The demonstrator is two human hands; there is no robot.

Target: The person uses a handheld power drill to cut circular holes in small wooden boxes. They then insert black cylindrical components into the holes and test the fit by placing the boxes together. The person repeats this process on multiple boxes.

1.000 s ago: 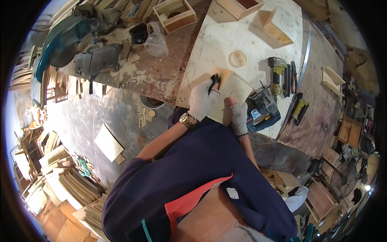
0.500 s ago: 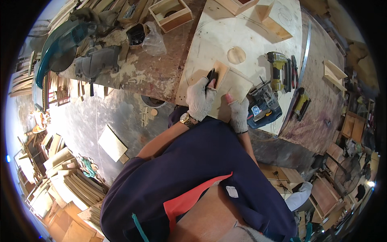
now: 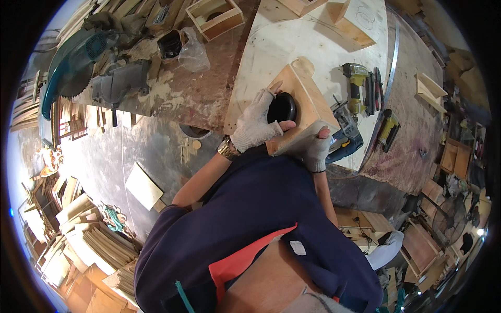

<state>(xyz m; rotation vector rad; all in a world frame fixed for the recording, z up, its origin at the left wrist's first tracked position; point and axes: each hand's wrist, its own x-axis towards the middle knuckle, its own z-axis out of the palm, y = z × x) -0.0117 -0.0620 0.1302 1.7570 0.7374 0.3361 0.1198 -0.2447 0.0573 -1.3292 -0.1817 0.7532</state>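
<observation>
A small pale wooden box [image 3: 308, 101] is tilted in front of me, one panel turned toward my left side. A glossy black round piece [image 3: 282, 107] sits at that panel; whether it is inside a hole cannot be seen. My left hand [image 3: 257, 121], in a whitish fingerless-tip glove, curls around the black piece, thumb at its lower edge and fingertips by its upper edge. Gloved likewise, my right hand [image 3: 316, 151] grips the box's near right corner, its thumb up on the wood and its other fingers hidden.
Right of the box lie a blue jigsaw [image 3: 344, 133], a yellow-green nail gun [image 3: 358, 86] and another nail gun [image 3: 387, 130]. Other wooden boxes [image 3: 215, 18] stand farther back. A teal mitre saw [image 3: 70, 70] is at far left; a round wooden disc [image 3: 302, 65] lies behind the box.
The box has been tipped up and turned, so the panel with the black round piece now faces me. My left hand has shifted left and spread around that piece; the right hand moved slightly rightward.
</observation>
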